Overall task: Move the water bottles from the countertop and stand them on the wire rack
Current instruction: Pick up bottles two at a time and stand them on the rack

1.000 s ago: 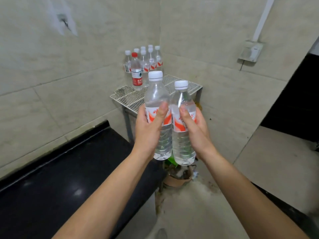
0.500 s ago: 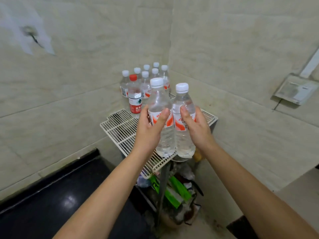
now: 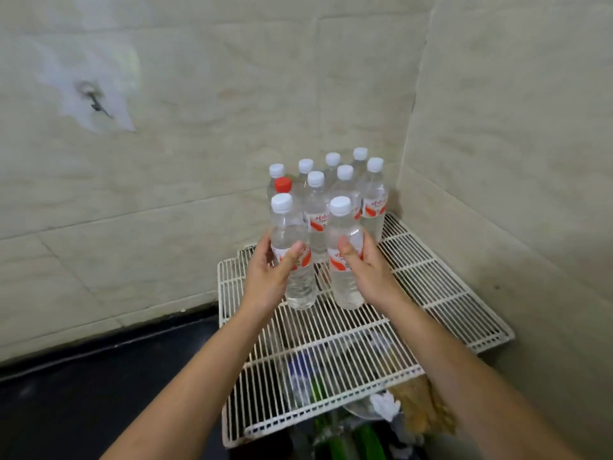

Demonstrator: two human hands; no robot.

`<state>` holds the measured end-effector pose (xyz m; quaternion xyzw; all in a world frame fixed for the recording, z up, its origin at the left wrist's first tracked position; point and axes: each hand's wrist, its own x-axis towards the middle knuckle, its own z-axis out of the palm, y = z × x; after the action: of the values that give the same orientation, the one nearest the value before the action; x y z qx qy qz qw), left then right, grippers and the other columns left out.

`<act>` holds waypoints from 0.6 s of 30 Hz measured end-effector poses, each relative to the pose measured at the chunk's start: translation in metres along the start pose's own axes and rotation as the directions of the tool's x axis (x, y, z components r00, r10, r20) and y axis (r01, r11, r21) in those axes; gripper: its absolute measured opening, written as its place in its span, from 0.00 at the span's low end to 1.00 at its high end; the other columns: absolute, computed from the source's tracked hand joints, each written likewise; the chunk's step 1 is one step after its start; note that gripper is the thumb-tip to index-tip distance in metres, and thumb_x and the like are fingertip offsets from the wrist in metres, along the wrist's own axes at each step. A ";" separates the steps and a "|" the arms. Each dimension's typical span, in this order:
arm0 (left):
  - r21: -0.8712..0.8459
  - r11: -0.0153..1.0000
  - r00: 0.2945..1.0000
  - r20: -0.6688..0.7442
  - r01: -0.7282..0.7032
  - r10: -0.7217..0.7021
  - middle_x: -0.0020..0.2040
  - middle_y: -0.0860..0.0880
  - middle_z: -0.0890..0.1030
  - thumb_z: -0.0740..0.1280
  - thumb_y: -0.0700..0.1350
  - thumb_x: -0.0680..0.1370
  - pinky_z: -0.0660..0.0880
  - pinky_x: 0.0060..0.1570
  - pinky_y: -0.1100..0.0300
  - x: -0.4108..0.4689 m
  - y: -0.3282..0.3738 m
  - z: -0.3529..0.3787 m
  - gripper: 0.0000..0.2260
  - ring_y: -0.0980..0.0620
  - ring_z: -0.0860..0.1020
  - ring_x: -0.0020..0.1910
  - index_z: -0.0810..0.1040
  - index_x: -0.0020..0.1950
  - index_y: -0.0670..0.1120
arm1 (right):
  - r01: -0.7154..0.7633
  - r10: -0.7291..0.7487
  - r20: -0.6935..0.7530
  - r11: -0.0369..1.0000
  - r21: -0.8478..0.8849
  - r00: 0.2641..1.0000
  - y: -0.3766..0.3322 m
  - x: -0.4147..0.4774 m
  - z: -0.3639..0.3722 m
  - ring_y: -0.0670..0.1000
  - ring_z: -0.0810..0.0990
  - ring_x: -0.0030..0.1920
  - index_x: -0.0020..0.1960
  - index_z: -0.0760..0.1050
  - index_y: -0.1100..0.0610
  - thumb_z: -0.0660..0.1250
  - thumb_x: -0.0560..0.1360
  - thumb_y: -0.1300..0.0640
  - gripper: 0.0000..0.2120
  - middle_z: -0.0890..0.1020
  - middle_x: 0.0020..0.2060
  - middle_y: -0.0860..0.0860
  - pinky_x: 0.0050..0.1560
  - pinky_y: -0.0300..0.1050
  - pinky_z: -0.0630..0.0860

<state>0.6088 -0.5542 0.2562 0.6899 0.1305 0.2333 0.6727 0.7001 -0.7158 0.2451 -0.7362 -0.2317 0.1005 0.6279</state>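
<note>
White wire rack (image 3: 447, 313), front half bare, bottles (image 3: 345, 187) cornered

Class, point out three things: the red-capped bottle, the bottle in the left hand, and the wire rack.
red-capped bottle (image 3: 283, 184), head view, on its red cap.
bottle in the left hand (image 3: 300, 287), head view, clear lower body.
wire rack (image 3: 441, 293), head view, bare grid.

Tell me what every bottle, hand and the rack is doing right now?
left hand: shut on the left bottle
right hand: shut on the right bottle
left bottle: upright, capped, held at the rack
right bottle: upright, capped, held at the rack
red-capped bottle: standing, capped
white-capped bottles: standing clustered in the corner
wire rack: flat, front part bare
</note>
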 end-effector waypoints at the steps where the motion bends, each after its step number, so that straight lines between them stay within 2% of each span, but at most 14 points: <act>1: 0.014 1.000 1.000 -0.023 0.007 -0.007 0.60 0.50 0.85 0.72 0.49 0.78 0.80 0.62 0.46 0.005 -0.002 0.004 0.17 0.51 0.84 0.59 0.76 0.66 0.52 | -0.008 0.008 0.024 1.000 0.022 1.000 0.002 0.010 -0.004 0.47 0.74 0.72 0.79 0.62 0.44 0.62 0.77 0.31 0.34 0.75 0.72 0.44 0.75 0.60 0.69; 4: 0.076 0.997 0.995 -0.100 0.027 -0.019 0.60 0.51 0.85 0.71 0.53 0.77 0.80 0.61 0.49 0.016 -0.012 0.012 0.20 0.53 0.84 0.58 0.75 0.68 0.52 | -0.017 0.014 0.098 0.999 0.028 0.995 0.009 0.038 -0.006 0.47 0.69 0.75 0.81 0.57 0.45 0.60 0.77 0.32 0.36 0.71 0.76 0.45 0.77 0.57 0.66; 7: 0.206 0.978 0.993 -0.113 -0.001 0.025 0.63 0.51 0.83 0.70 0.57 0.77 0.80 0.62 0.51 0.023 -0.025 0.016 0.25 0.55 0.82 0.61 0.72 0.72 0.51 | 0.007 0.001 0.217 0.999 -0.034 0.976 0.013 0.049 -0.003 0.45 0.67 0.75 0.82 0.53 0.45 0.59 0.79 0.34 0.36 0.66 0.78 0.44 0.75 0.50 0.64; 9: 0.277 0.960 0.994 -0.091 -0.029 0.056 0.63 0.53 0.82 0.70 0.53 0.79 0.79 0.59 0.62 0.026 -0.030 0.018 0.24 0.60 0.81 0.61 0.71 0.73 0.50 | 0.044 -0.031 0.252 0.998 -0.048 0.967 0.019 0.052 -0.004 0.46 0.68 0.74 0.82 0.53 0.47 0.59 0.78 0.35 0.37 0.68 0.77 0.46 0.75 0.49 0.65; 11: 0.339 0.938 0.993 -0.064 -0.073 0.100 0.63 0.58 0.80 0.69 0.48 0.80 0.76 0.56 0.70 0.027 -0.030 0.019 0.22 0.65 0.79 0.61 0.70 0.74 0.52 | 0.061 -0.049 0.234 0.997 -0.044 0.971 0.027 0.055 -0.009 0.45 0.70 0.74 0.82 0.54 0.47 0.60 0.77 0.31 0.39 0.69 0.77 0.47 0.76 0.52 0.67; 14: 0.417 0.908 0.998 -0.029 -0.030 0.047 0.60 0.62 0.79 0.74 0.48 0.77 0.79 0.58 0.64 0.021 -0.046 0.009 0.23 0.67 0.79 0.59 0.70 0.68 0.60 | 0.004 0.019 0.249 0.996 -0.088 0.968 0.048 0.053 -0.019 0.48 0.68 0.76 0.81 0.51 0.42 0.67 0.73 0.29 0.45 0.68 0.78 0.47 0.75 0.59 0.68; 16: 0.476 0.879 0.999 -0.023 0.042 -0.035 0.60 0.60 0.79 0.77 0.50 0.74 0.79 0.59 0.59 0.012 -0.067 0.003 0.26 0.64 0.79 0.58 0.70 0.69 0.57 | -0.101 0.157 0.263 0.972 -0.214 0.952 0.061 0.042 -0.024 0.51 0.67 0.77 0.82 0.44 0.42 0.73 0.71 0.34 0.52 0.66 0.79 0.48 0.75 0.61 0.68; 18: 0.482 0.866 0.991 -0.054 0.131 -0.120 0.60 0.58 0.79 0.77 0.49 0.73 0.80 0.59 0.56 0.004 -0.085 0.001 0.27 0.62 0.79 0.56 0.71 0.69 0.52 | -0.163 0.240 0.245 0.941 -0.295 0.939 0.076 0.032 -0.027 0.51 0.71 0.74 0.83 0.48 0.47 0.77 0.70 0.41 0.52 0.69 0.77 0.50 0.73 0.55 0.71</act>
<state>0.6239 -0.5484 0.1730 0.8238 0.2368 0.1566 0.4907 0.7565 -0.7322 0.1811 -0.8136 -0.2515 0.2343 0.4690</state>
